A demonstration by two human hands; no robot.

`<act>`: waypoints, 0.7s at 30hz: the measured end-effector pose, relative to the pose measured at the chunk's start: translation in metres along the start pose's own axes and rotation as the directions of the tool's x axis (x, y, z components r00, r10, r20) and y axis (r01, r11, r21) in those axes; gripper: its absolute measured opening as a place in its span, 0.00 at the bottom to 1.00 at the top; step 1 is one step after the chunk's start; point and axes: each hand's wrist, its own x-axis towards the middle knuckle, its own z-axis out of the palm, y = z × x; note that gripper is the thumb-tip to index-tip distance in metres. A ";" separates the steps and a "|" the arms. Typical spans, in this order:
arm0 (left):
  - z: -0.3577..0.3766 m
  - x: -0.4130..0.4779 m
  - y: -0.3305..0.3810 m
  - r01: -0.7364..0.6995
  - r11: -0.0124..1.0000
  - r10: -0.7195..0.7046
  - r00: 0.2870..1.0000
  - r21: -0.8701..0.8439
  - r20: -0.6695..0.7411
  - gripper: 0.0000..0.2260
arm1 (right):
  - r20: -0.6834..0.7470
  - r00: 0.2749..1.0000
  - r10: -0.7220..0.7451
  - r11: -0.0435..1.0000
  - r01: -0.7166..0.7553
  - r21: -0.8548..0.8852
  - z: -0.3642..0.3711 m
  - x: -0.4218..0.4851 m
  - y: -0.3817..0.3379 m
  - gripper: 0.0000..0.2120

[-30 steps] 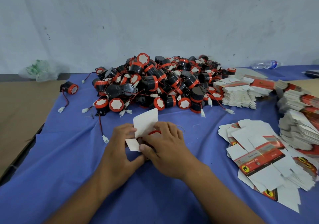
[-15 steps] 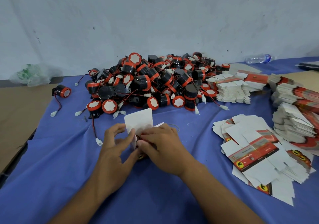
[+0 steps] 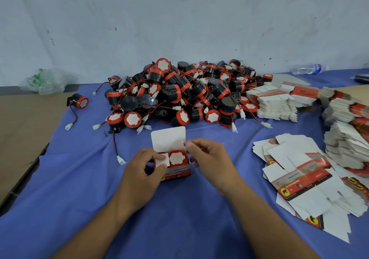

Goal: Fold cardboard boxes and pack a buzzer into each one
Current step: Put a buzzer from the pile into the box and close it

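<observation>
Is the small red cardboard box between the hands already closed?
No, the red cardboard box has its white lid flap upright, and the orange-rimmed round buzzer shows inside.

A water bottle [image 3: 308, 69] lies on the blue cloth [image 3: 60, 179]; a crumpled plastic bag [image 3: 45, 81] sits far left.

One folded box [image 3: 177, 172], one buzzer [image 3: 177, 158] inside. One stray buzzer [image 3: 79, 101] lay apart at left. One heap of buzzers [image 3: 179, 91], too many to count. Flat box blanks: one neat stack [image 3: 277, 105], one loose spread [image 3: 303, 179], at least two edge stacks [image 3: 347, 123]. One water bottle [image 3: 308, 69], one plastic bag [image 3: 44, 81]. Two hands: left hand [image 3: 143, 171], right hand [image 3: 209, 159].
</observation>
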 end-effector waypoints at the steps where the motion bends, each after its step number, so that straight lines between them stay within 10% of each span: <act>1: 0.000 0.000 0.001 0.012 1.000 -0.012 1.000 -0.012 -0.007 0.09 | 0.020 1.000 -0.011 1.000 0.012 -0.024 0.003 0.000 0.001 0.06; 10: -0.005 -0.001 -0.001 -0.028 1.000 0.028 0.998 -0.006 0.049 0.08 | 0.154 0.987 0.032 0.992 -0.012 -0.129 0.003 -0.001 0.011 0.05; 17: -0.005 0.003 -0.001 0.143 0.974 -0.120 0.984 -0.176 0.135 0.09 | 0.221 0.975 0.009 0.999 -0.018 0.035 0.006 0.004 0.012 0.37; 21: -0.011 0.005 -0.005 0.199 0.944 -0.158 0.973 -0.263 0.169 0.21 | 0.258 0.965 -0.046 0.999 0.046 0.005 0.006 0.005 0.013 0.19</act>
